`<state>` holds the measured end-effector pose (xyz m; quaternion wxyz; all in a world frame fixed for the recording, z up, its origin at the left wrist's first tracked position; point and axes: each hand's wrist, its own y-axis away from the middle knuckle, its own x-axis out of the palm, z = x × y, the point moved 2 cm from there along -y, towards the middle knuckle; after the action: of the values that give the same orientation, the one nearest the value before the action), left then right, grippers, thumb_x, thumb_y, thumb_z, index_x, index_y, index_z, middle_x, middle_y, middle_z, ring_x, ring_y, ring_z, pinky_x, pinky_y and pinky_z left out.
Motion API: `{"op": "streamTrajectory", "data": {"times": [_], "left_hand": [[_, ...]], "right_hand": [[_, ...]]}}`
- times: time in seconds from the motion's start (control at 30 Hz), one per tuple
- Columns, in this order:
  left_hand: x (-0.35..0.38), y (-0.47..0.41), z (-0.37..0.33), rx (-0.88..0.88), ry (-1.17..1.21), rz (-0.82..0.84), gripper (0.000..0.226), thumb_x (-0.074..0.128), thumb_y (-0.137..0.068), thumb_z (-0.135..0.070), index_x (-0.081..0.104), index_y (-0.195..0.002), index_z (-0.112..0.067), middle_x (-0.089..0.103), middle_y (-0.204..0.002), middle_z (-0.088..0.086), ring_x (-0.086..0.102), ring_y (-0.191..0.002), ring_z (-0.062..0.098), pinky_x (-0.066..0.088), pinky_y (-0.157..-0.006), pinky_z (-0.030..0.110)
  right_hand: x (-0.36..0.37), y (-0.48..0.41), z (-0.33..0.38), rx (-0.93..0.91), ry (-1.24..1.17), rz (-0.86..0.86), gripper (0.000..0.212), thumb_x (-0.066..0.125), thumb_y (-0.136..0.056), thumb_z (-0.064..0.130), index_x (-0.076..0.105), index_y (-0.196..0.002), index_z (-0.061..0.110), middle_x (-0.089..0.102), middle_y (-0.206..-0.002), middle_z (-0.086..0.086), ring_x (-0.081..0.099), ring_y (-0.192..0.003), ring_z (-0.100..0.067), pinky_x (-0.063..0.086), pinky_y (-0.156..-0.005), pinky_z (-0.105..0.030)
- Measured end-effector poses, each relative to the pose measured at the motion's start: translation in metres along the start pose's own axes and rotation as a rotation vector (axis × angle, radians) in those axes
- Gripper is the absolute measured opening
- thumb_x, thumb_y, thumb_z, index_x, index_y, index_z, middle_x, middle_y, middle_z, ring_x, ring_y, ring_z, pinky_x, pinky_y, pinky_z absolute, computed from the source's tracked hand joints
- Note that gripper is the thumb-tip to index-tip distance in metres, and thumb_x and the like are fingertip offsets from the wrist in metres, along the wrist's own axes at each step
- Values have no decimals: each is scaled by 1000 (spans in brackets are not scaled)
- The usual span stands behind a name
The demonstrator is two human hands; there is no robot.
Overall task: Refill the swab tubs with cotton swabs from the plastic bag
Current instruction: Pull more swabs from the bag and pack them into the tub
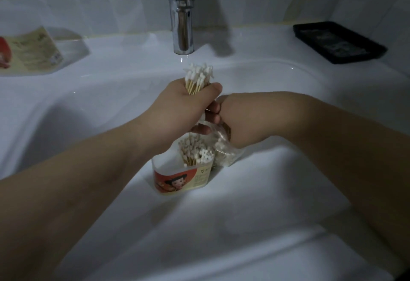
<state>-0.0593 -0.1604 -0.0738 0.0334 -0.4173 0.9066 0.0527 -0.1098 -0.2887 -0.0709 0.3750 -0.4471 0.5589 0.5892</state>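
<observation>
A bundle of cotton swabs [198,78] stands upright in the left hand [184,109]. The fingers are curled tight round the wooden sticks, and the white tips fan out above the fist. Directly below that hand stands the swab tub [182,178], open at the top. It is partly filled, with more swabs packed upright against its right side.

Just beside the tub, touching its right edge, is the plastic bag [224,149], clear and crumpled, with swabs showing through it. Its gathered top runs up into the right hand [237,120]. This hand holds the bag from above, next to the left hand, and its own fingers are hidden.

Tub and bag are low in the basin of a white sink [277,203]. A chrome faucet [182,14] rises behind. On the rim a second tub [33,52] lies at far left and a black tray [339,42] at far right.
</observation>
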Motion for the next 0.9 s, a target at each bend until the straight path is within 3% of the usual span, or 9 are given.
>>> {"op": "streamTrajectory", "data": {"times": [0.1, 0.17, 0.23, 0.33, 0.5, 0.57, 0.67, 0.9], "left_hand": [[1, 2, -1, 33, -70, 19, 22, 60, -101, -27, 66, -84, -13, 69, -71, 1, 69, -66, 15, 54, -52, 27], [1, 2, -1, 45, -131, 42, 20, 59, -102, -27, 67, -89, -14, 73, -77, 3, 71, -67, 17, 51, -49, 27], [1, 3, 0, 50, -163, 52, 18, 58, -102, -27, 68, -95, -13, 76, -82, 4, 72, -68, 18, 48, -47, 26], [2, 4, -1, 83, -183, 48, 18, 57, -102, -26, 68, -101, -12, 77, -87, 3, 73, -67, 19, 47, -44, 27], [2, 2, 1, 130, -319, 62, 20, 59, -101, -31, 71, -102, -14, 78, -93, -4, 72, -64, 18, 47, -45, 25], [0, 1, 1, 126, -400, 64, 20, 59, -100, -33, 71, -98, -16, 78, -92, -5, 72, -62, 17, 44, -48, 17], [-3, -1, 3, 119, -525, 46, 19, 60, -98, -37, 69, -96, -21, 77, -88, -5, 72, -60, 15, 44, -50, 18], [-5, 0, 3, 61, -616, 77, 15, 60, -96, -35, 70, -90, -25, 76, -75, -12, 71, -58, 9, 46, -51, 12]], "right_hand": [[-8, 5, -4, 27, -30, -32, 11, 57, -80, 9, 55, -69, 12, 56, -69, -6, 55, -60, -21, 48, -55, -34], [-12, 9, -6, 39, -64, -54, 7, 57, -79, 8, 56, -79, 15, 58, -72, -4, 59, -63, -20, 50, -55, -33], [-15, 12, -7, 54, -93, -51, 16, 57, -79, 8, 57, -91, 19, 60, -78, -4, 62, -68, -20, 52, -58, -33], [-14, 12, -11, 85, -92, -35, 13, 58, -79, 7, 53, -78, 19, 57, -74, -4, 58, -63, -18, 46, -53, -30], [-15, 12, -17, 122, -99, -44, 4, 63, -74, 9, 59, -73, 11, 60, -65, -6, 58, -58, -21, 43, -52, -31], [-16, 12, -16, 118, -95, -51, 11, 65, -74, 10, 57, -66, 13, 59, -60, -4, 57, -55, -20, 45, -51, -32], [-15, 9, -14, 75, -68, -65, 5, 61, -77, 15, 65, -74, 15, 64, -68, -5, 63, -63, -22, 57, -60, -39], [-17, 14, -8, 80, -105, -74, 7, 67, -79, 16, 73, -78, 21, 62, -55, -1, 56, -51, -11, 49, -53, -26]]}}
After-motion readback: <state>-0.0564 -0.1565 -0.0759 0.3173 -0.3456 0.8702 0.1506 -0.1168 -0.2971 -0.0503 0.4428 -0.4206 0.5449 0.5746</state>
